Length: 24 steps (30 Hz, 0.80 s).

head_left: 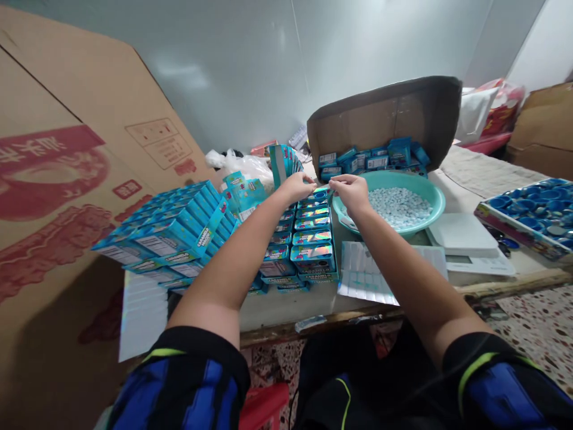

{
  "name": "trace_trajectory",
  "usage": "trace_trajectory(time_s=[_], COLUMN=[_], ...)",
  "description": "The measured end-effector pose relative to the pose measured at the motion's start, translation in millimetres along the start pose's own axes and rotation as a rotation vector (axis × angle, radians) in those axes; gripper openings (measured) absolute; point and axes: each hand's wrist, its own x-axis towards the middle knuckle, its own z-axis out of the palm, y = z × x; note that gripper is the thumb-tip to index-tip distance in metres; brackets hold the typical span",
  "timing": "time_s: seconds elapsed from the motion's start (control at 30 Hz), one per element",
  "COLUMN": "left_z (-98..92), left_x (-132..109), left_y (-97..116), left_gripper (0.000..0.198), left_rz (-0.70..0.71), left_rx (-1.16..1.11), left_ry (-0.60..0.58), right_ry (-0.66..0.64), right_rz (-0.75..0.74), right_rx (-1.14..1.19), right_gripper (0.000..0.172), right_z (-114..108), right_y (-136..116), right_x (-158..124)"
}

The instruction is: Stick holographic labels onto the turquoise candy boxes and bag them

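2 hands in view, both ours. left hand [298, 187] & right hand [351, 192] face each other across a gap at far end of the blue packs [312, 237] (shiny tops, "caramelo" print). fingers: tips close together on each hand; can't tell if either set grips anything, too small/blurred.

packs' pos.: on desk [322, 301] in front of us, btwn our forearms, in 2 columns. r. col. approx. 6 visible; l. col. partly behind our l. forearm, count unclear.

to our r.: 1 turquoise basin [435, 192] w/ many pale pellets [398, 206], too many to count; 1 white scale [465, 233] just beside; 1 shallow tray [508, 230] of blue lids, count unclear. 1 cardboard box [385, 110] behind basin w/ several blue boxes [376, 161], jumbled.

to our l.: 1 stack of blue cartons [179, 227], multiple layers, partly hidden; 1 large brown carton [58, 197], printed red.

silvery sheets: 2 total, 1 under our r. forearm [367, 278], 1 below the stack [141, 310].
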Motion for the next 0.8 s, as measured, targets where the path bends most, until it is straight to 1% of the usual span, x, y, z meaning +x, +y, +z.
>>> trace_trajectory(time_s=[0.07,0.13,0.27,0.37,0.47,0.53,0.63,0.73,0.8], left_z=[3.6,5.3,1.9,-1.4,-3.6,-5.0,-6.7,-5.9,-3.8], left_x=[0,-3,-13,-18,-19,-20,-21,-21,-19], left_y=[-3,-6,-5,0,4,6,11,15,14], left_gripper=[0.013,0.015,0.018,0.018,0.019,0.022,0.027,0.033,0.037], left_rz=[0.049,0.101,0.169,0.191,0.220,0.235,0.231,0.184,0.145], left_rx=[0.082,0.140,0.269,0.401,0.529,0.600,0.692,0.748,0.797], left_ry=[0.039,0.019,-0.061,-0.072,-0.094,-0.112,-0.141,-0.181,-0.173], right_ry=[-0.019,-0.041,-0.053,-0.052,-0.081,-0.107,-0.123,-0.140,-0.155], right_rz=[0.038,0.067,0.093,0.067,0.006,0.010,0.015,-0.029,-0.046], right_rx=[0.010,0.019,0.033,0.031,-0.010,0.010,0.050,0.025,-0.003], right_gripper=[0.032,0.036,0.027,0.023,0.024,0.027,0.028,0.020,0.015], right_z=[-1,-2,-2,-4,-5,-5,-5,-5,-5], right_y=[1,4,11,18,27,32,38,39,37], right_x=[-1,-1,-3,-4,-5,-5,-6,-9,-12])
